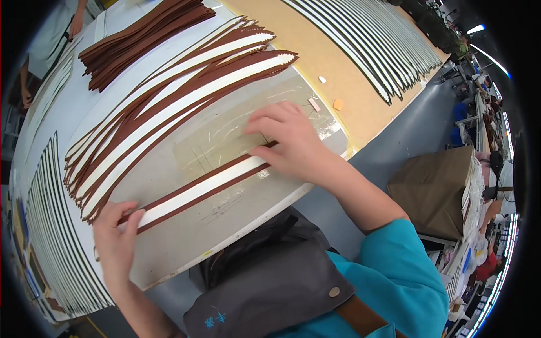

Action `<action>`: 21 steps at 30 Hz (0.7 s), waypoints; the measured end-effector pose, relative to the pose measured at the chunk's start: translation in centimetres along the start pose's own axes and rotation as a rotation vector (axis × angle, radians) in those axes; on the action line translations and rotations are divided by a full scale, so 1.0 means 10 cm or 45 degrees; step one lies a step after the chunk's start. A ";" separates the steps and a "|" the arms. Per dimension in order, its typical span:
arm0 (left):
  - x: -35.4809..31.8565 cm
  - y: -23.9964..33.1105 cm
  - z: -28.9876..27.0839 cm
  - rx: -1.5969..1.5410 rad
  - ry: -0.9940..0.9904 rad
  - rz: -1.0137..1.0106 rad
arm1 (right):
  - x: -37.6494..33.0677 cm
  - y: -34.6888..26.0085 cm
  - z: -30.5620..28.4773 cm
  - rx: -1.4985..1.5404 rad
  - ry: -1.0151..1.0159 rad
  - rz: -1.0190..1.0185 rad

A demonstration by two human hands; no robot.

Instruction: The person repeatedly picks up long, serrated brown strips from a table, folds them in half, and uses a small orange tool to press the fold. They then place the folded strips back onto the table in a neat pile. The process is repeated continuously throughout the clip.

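In front of me on the grey work board lies a brown belt strip (pixel 203 185) with a white band down its middle, slanting up to the right. My left hand (pixel 115 234) grips its left end between thumb and fingers. Over its right end is my right hand (pixel 296 138), the thumb against the strip and the curled fingers raised apart from the thumb; that hand hides the strip's far tip. Just beyond, a fanned pile of similar brown and white strips (pixel 186 101) has pointed ends toward the upper right.
A stack of plain brown strips (pixel 141 42) lies farther back. Rows of dark-edged white strips (pixel 360 45) fill the tan board at upper right; others (pixel 56 225) lie at left. Small orange (pixel 338 105) and pink (pixel 314 105) pieces sit nearby. A brown covered bin (pixel 431 191) stands right.
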State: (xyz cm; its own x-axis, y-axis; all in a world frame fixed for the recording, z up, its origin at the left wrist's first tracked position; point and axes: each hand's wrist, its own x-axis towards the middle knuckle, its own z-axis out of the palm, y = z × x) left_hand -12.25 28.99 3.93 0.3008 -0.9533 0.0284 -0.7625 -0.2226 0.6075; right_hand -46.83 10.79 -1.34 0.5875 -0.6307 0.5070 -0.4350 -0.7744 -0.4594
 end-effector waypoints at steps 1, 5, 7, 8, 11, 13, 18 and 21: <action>-0.09 -0.03 0.16 0.025 0.075 0.025 | -0.11 0.03 -0.08 -0.023 -0.031 0.062; -0.31 -0.21 0.48 -0.125 0.268 -0.072 | -0.56 0.23 -0.46 -0.136 -0.111 0.204; -0.30 -0.15 0.53 -0.095 0.252 -0.040 | -0.60 0.26 -0.48 -0.205 -0.118 0.192; -0.29 -0.12 0.55 -0.081 0.245 -0.024 | -0.58 0.23 -0.47 -0.241 -0.125 0.171; -0.16 -0.02 0.58 -0.110 0.206 0.006 | -0.52 0.24 -0.53 -0.325 -0.112 0.197; -0.05 0.08 0.59 -0.097 0.180 0.028 | -0.50 0.30 -0.51 -0.328 -0.093 0.232; 0.09 0.07 0.61 -0.106 0.140 0.022 | -0.57 0.48 -0.47 -0.308 -0.028 0.281; 0.10 0.03 0.60 -0.133 0.098 -0.023 | -0.57 0.51 -0.47 -0.263 -0.012 0.327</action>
State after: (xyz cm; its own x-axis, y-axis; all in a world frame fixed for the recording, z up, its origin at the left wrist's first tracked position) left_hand -15.60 26.76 -0.62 0.3599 -0.9300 0.0748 -0.6939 -0.2132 0.6878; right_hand -55.62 10.25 -3.17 0.4464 -0.8069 0.3868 -0.6981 -0.5845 -0.4136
